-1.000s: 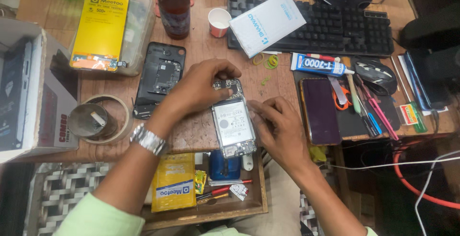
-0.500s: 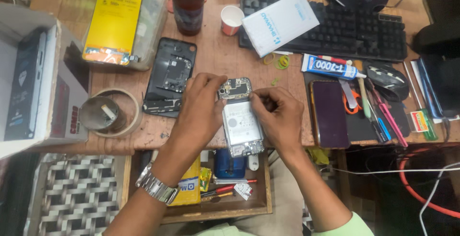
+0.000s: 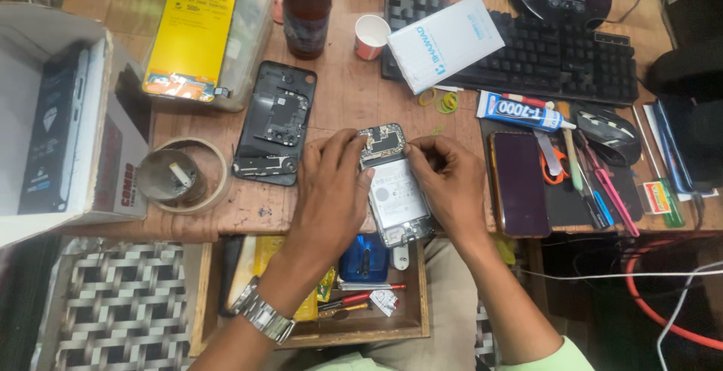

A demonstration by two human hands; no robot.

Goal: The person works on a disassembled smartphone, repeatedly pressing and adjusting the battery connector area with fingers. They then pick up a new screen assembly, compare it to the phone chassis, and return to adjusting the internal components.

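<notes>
Scene: wooden workbench [image 3: 339, 100] seen from above, both hands meeting at centre.
Opened phone [image 3: 393, 186]: lies back-off at centre, circuit board toward 12 o'clock, pale battery below.
Left hand [image 3: 331, 190]: fingers curled closed against the phone's left edge, steadying it.
Right hand [image 3: 450, 179]: fingertips pinched at the board's top right corner; what they grip is too small to tell.
Nearby: removed black back cover [image 3: 275, 122] at 10 o'clock; dark phone [image 3: 518, 183] at 3 o'clock; glue tube [image 3: 520, 111] at 2 o'clock.
Advice: probably best to brace the frame firmly and work the board gently.
</notes>
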